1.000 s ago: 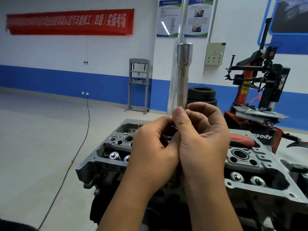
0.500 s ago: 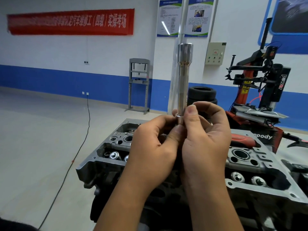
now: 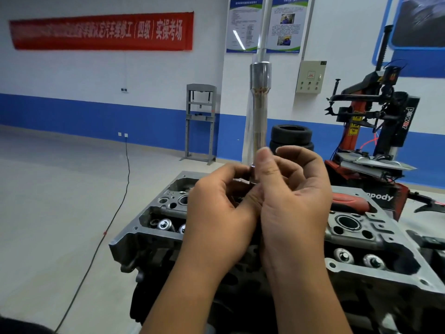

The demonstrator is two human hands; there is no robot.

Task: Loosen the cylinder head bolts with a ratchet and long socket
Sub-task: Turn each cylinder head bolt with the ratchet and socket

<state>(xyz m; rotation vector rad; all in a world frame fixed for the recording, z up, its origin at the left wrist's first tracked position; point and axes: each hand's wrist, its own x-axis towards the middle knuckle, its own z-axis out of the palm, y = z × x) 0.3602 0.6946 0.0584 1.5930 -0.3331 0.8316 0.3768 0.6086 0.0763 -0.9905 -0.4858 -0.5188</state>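
Observation:
A long chrome socket [image 3: 259, 109] stands upright in front of me, its wide end on top. My right hand [image 3: 293, 196] pinches its lower end between thumb and curled fingers. My left hand [image 3: 221, 208] curls around the part just below the socket, a small metal piece mostly hidden by the fingers. Below both hands lies the grey cylinder head [image 3: 375, 239], with valve springs showing in its pockets. A red-handled tool [image 3: 349, 201] lies on the head behind my right hand. The bolts themselves are hidden.
A red and black tyre changer [image 3: 375, 121] stands at the right behind the engine. Stacked tyres [image 3: 291, 137] and a grey shop press [image 3: 201, 121] are against the blue-banded wall. A black cable [image 3: 115, 213] runs across the floor at the left.
The socket has shifted slightly up and right between my hands. My right thumb has slid along its lower end. Both hands stay close together.

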